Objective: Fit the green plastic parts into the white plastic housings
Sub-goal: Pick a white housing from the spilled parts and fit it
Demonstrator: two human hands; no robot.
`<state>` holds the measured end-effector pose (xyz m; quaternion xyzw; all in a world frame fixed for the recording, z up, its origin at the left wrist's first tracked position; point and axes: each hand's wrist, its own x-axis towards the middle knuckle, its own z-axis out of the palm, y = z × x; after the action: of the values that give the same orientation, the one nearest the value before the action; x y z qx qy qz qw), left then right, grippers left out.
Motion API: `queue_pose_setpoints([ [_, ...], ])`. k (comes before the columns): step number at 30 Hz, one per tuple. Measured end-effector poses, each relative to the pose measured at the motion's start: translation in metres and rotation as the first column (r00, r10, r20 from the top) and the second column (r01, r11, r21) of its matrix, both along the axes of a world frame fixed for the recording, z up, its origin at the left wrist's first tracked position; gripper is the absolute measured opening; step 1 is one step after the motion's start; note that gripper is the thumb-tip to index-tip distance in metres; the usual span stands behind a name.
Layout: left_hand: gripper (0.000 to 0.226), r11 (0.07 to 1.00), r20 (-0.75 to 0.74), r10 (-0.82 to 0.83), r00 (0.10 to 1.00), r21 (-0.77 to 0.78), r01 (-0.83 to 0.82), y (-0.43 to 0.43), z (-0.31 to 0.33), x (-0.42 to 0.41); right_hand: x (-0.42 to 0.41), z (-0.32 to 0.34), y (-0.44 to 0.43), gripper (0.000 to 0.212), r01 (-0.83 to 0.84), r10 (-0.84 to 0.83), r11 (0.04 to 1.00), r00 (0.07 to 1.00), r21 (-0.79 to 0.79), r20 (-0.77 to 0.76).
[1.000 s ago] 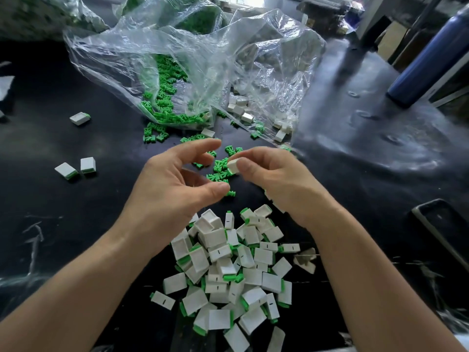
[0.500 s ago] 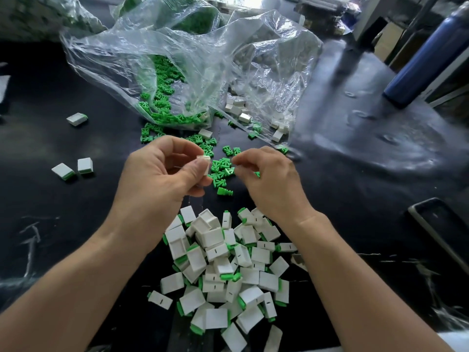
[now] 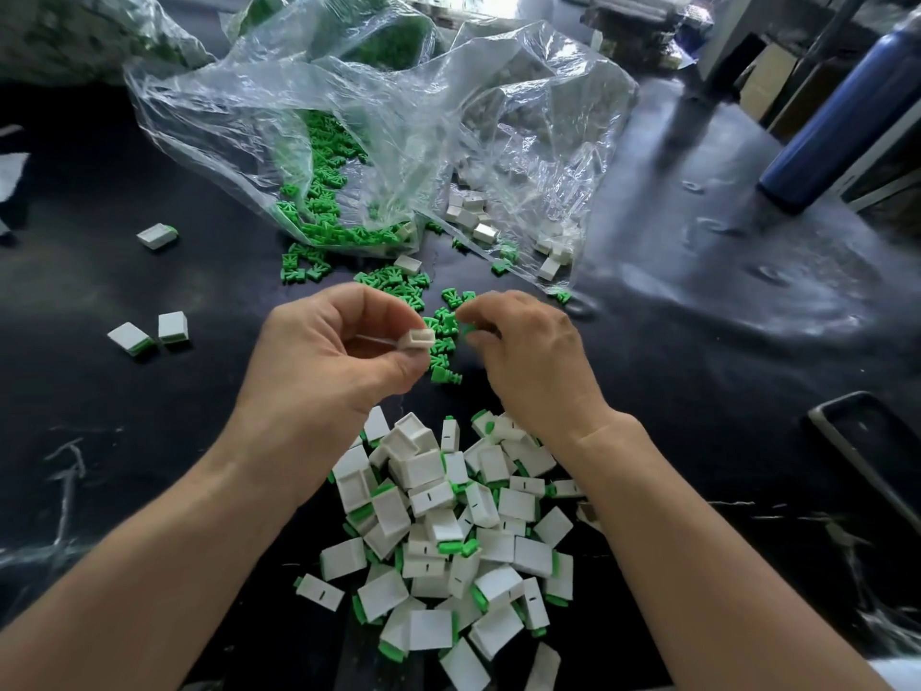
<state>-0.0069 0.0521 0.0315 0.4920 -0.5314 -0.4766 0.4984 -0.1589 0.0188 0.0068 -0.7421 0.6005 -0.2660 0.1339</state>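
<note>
My left hand point(image 3: 329, 351) pinches a white housing point(image 3: 417, 338) between thumb and fingers, its open end turned right. My right hand point(image 3: 523, 356) hovers just to the right of it with fingers curled and pinches a small green part point(image 3: 467, 330) at the fingertips. Loose green parts point(image 3: 441, 336) lie scattered on the black table behind and between the hands. A heap of white housings with green parts fitted point(image 3: 448, 536) lies below my wrists.
A clear plastic bag point(image 3: 379, 142) at the back holds green parts point(image 3: 324, 192) and white housings point(image 3: 468, 211). Three fitted housings point(image 3: 172, 327) lie at the left. A blue bottle point(image 3: 842, 117) stands at the right, a dark tray edge point(image 3: 857, 441) at lower right.
The white housing passed from my right hand to my left. My right hand picked a green part from the scatter and now holds it beside the housing's open end.
</note>
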Motion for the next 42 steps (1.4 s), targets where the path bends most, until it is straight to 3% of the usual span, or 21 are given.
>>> queue_pose_setpoints([
  [2,0.025,1.0,0.0,0.0,1.0,0.005,0.0,0.0,0.0,0.0,-0.004,0.006,0.001,0.017,0.019,-0.024,1.0,0.969,0.021,0.247],
  [5,0.02,1.0,-0.024,-0.002,1.0,0.021,0.003,0.0,0.001,-0.001,-0.007,0.019,0.006,0.023,-0.073,-0.037,0.986,0.778,0.149,0.627],
  [8,0.016,0.999,-0.043,-0.021,0.999,0.034,0.022,0.002,0.001,-0.002,-0.005,0.028,0.012,0.023,-0.252,0.02,0.949,0.646,0.188,0.763],
  [14,0.01,0.994,-0.063,-0.035,0.997,0.105,0.041,0.002,0.001,-0.001,0.001,0.036,0.017,0.016,-0.297,-0.008,0.925,0.608,0.236,0.794],
  [22,0.007,0.992,-0.077,-0.054,0.996,0.113,0.063,0.004,0.005,-0.004,0.001,0.035,0.02,0.023,-0.315,0.108,0.939,0.653,0.14,0.75],
  [42,0.008,0.998,-0.003,-0.019,1.0,0.053,0.019,0.003,0.003,-0.001,0.005,0.033,0.022,0.021,-0.267,0.113,0.95,0.781,0.164,0.614],
])
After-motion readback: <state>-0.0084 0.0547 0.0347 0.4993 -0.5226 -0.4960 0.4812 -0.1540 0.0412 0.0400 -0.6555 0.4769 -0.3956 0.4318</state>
